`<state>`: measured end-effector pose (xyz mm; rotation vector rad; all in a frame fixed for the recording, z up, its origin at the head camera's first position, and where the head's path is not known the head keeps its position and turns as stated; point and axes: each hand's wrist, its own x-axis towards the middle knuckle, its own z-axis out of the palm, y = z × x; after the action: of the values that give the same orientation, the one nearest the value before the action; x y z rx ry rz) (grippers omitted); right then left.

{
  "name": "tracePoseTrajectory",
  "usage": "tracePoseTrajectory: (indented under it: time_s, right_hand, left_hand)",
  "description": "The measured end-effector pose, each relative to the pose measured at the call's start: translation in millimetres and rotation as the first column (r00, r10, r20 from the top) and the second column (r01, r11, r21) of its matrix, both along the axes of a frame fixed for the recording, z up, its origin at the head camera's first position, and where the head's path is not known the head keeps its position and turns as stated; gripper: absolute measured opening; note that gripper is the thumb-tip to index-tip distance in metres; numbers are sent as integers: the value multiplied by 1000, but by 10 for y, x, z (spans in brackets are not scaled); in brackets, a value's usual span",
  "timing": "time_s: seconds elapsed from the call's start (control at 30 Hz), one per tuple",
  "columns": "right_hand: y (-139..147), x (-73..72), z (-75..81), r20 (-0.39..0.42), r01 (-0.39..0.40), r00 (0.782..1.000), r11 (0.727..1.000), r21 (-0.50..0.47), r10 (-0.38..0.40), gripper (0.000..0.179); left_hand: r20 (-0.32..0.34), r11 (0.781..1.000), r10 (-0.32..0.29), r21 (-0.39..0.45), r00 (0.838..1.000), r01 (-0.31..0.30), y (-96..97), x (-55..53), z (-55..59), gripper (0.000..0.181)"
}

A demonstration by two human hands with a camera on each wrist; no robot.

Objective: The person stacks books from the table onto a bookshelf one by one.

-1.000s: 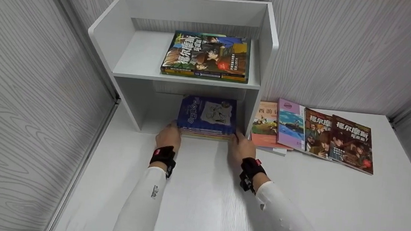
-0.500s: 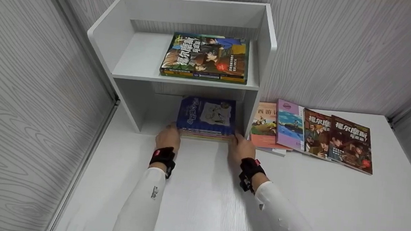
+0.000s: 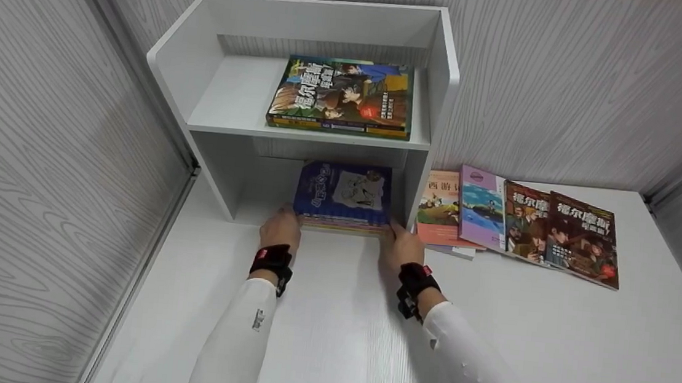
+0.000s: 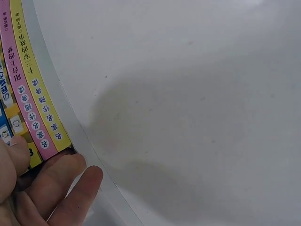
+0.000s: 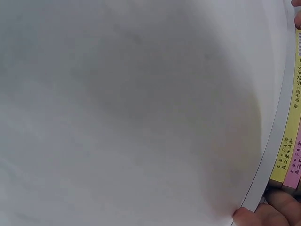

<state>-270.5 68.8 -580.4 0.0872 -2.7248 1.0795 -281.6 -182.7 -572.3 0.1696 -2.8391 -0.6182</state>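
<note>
A stack of books with a blue-covered book (image 3: 346,193) on top lies flat in the lower compartment of the white shelf (image 3: 213,171). My left hand (image 3: 280,230) holds the stack's front left corner. In the left wrist view the thumb (image 4: 18,153) lies by the spines, and the fingers bend around the end of the yellow book (image 4: 44,89) and the pink book (image 4: 26,89). At the opposite corner, my right hand (image 3: 404,246) grips the stack. Its fingertips (image 5: 277,207) sit against the spine ends in the right wrist view; the rest of that hand is largely out of frame.
On the upper shelf lies another stack, topped by a comic-style book (image 3: 346,96). Right of the shelf, an orange book (image 3: 441,209), a purple-and-blue book (image 3: 482,204) and two brown books (image 3: 584,237) overlap on the white table (image 3: 334,339). A wood-grain panel (image 3: 38,190) rises at the left.
Hardly anything differs. Both hands stay at the front corners of the blue-topped stack, and the head view has shifted very slightly.
</note>
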Motion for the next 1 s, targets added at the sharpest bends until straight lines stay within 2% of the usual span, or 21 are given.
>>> tracePoseTrajectory:
  time_s: [0.07,0.3,0.5,0.7,0.9,1.0]
  right_hand:
    - [4,0,-5,-8,2,1000,1000,4,-2,32]
    - [2,-11,-35,54,10,998,1000,26,-12,32]
    - [15,-10,-48,59,14,998,1000,23,-15,32]
    - [32,6,-54,56,2,998,1000,15,-3,30]
    - [30,-21,-50,65,-1,998,1000,16,0,31]
    - [29,-34,-80,39,-7,999,999,32,6,31]
  left_hand:
    - [0,1000,-7,-8,1000,7,4,-2,0,25]
    - [-17,999,-7,-52,1000,6,1,6,1,26]
    - [-14,998,-9,-63,1000,8,19,8,0,26]
    - [6,999,-1,-55,1000,1,42,8,-17,22]
    - [36,999,-7,-35,999,8,25,-8,13,28]
    - [48,999,-13,-34,999,14,17,-10,24,29]
